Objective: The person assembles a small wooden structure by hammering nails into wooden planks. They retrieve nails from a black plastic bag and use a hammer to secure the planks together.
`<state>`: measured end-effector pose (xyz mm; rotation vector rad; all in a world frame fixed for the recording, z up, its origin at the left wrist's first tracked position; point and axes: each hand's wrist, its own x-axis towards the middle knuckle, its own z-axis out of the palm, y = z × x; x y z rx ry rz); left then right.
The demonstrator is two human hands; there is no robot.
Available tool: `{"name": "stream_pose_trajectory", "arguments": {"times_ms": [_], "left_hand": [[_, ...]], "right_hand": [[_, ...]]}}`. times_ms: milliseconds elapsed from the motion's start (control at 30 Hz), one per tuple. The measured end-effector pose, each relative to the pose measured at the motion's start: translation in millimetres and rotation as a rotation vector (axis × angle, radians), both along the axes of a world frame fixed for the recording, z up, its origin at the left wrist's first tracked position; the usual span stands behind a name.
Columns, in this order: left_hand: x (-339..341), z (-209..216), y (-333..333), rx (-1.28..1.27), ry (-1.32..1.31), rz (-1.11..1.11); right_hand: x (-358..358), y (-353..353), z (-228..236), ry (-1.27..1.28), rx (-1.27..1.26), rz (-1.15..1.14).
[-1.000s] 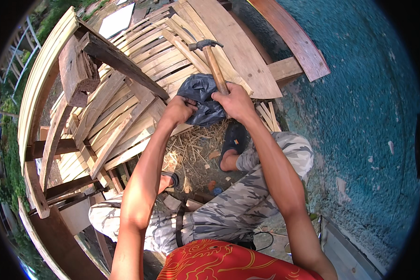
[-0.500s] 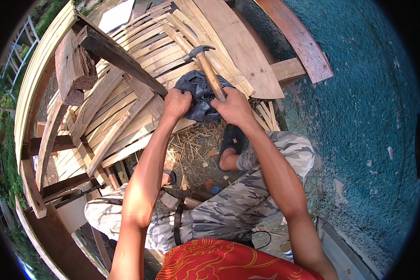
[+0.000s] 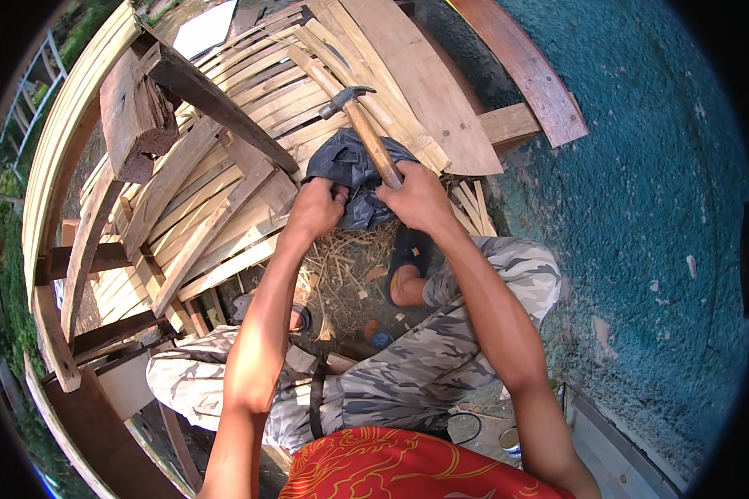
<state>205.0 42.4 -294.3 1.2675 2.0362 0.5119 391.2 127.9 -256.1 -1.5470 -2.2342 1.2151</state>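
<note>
- The left hand [image 3: 316,208] is curled narrow, its fingers gripping the near left part of the black plastic bag [image 3: 362,204]; it sits slightly lower than a second ago.
- The right hand [image 3: 414,200] is closed round the lower end of the hammer [image 3: 372,143], as before, with the bag against its left side.
- The hammer's head, beyond both hands, now leans further to the left; a second ago the handle stood straighter away from the right hand.
- The bag stays between the two hands, its folds changed.
- Beyond the hands, the pale wooden slats [image 3: 285,106] lie much as before.
- Straw [image 3: 345,254] lies on the ground just nearer than the hands.
- The blue wall [image 3: 657,224] stands well right of the right hand.
</note>
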Motion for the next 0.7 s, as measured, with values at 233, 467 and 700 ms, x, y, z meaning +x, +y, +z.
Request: {"name": "stream_pose_trajectory", "arguments": {"times_ms": [233, 467, 700], "left_hand": [[-9.7, 17.4, 11.6, 0.257, -0.65, 0.261], [-6.7, 2.3, 36.2, 0.296, -0.756, 0.532], [-17.7, -30.2, 23.8, 0.177, -0.509, 0.374]], "right_hand": [[-6.2, -3.9, -16.7, 0.313, -0.067, -0.009], [-7.2, -10.6, -35.0, 0.34, -0.057, -0.065], [-0.1, -7.8, -48.0, 0.252, -0.158, -0.109]]}}
